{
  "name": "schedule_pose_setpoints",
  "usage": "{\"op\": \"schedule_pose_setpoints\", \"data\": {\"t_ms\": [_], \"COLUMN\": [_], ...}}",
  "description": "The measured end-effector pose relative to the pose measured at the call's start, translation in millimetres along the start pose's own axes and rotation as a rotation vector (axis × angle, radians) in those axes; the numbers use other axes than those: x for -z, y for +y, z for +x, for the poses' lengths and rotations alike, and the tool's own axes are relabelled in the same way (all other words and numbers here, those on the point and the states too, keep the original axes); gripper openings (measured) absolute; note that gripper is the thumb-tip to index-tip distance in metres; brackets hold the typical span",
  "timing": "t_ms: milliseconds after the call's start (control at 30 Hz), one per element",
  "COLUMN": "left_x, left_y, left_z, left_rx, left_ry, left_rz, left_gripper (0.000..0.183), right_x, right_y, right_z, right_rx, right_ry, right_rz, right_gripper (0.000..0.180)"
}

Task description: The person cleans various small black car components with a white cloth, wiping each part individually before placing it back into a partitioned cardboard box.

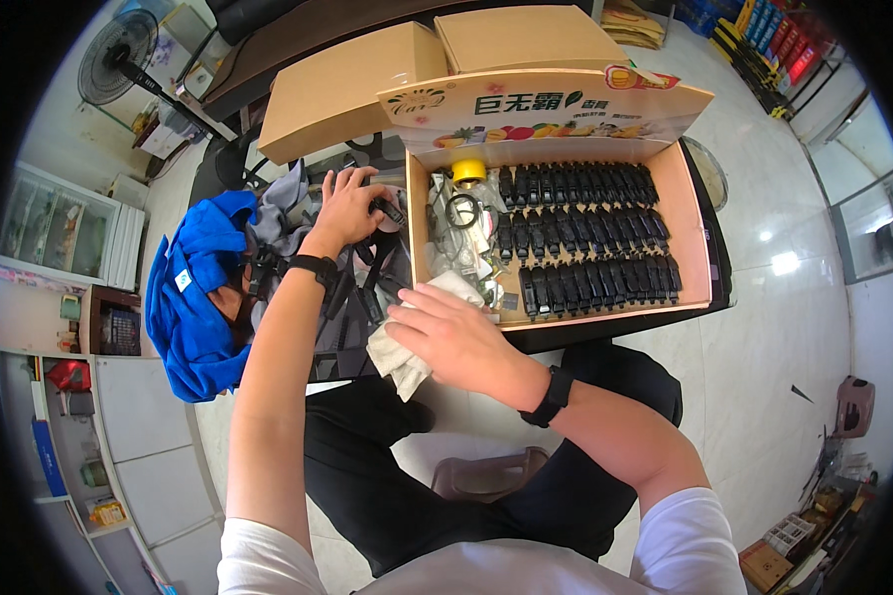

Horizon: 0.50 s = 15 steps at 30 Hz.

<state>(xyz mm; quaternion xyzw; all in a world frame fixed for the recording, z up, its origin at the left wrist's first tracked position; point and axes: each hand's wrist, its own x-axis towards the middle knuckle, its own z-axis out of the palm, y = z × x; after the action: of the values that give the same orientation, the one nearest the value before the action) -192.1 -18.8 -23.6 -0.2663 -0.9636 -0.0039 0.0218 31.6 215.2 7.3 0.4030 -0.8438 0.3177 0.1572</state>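
Observation:
My left hand [348,208] reaches over a jumble of dark straps and gear on the table, its fingers at a small black object [388,211]; whether it grips this is unclear. My right hand [454,338] holds a cream cloth [398,357] at the near left corner of an opened cardboard box [603,315]. Inside the box, black buckle-like plastic pieces [580,232] stand in three rows. Left of the rows lie clear plastic bags, a black ring [462,211] and a yellow roll [469,171]. Blue fabric [201,297] and grey cloth [283,197] lie left of my left hand.
Two closed cardboard boxes [350,82] stand behind the opened box, whose printed lid is raised. A pedestal fan [123,59] stands at the far left. White shelves [111,446] line the left side. Below the table edge is a brownish plastic stool [487,476] between my legs.

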Motion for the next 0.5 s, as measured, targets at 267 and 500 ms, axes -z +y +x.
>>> {"op": "schedule_pose_setpoints", "data": {"t_ms": [267,500], "left_x": [-4.9,9.9], "left_y": [4.4,2.2], "left_z": [-11.7,-24.5], "left_rx": [0.019,-0.014], "left_ry": [0.067,0.147], "left_rz": [0.024,-0.008], "left_gripper": [0.036,0.028], "right_x": [4.3,5.7], "right_y": [-0.4,-1.0], "right_z": [-0.5,-0.1], "right_rx": [0.005,-0.004], "right_ry": [-0.038,-0.049], "right_rz": [0.003,0.008], "right_gripper": [0.044,0.047]}}
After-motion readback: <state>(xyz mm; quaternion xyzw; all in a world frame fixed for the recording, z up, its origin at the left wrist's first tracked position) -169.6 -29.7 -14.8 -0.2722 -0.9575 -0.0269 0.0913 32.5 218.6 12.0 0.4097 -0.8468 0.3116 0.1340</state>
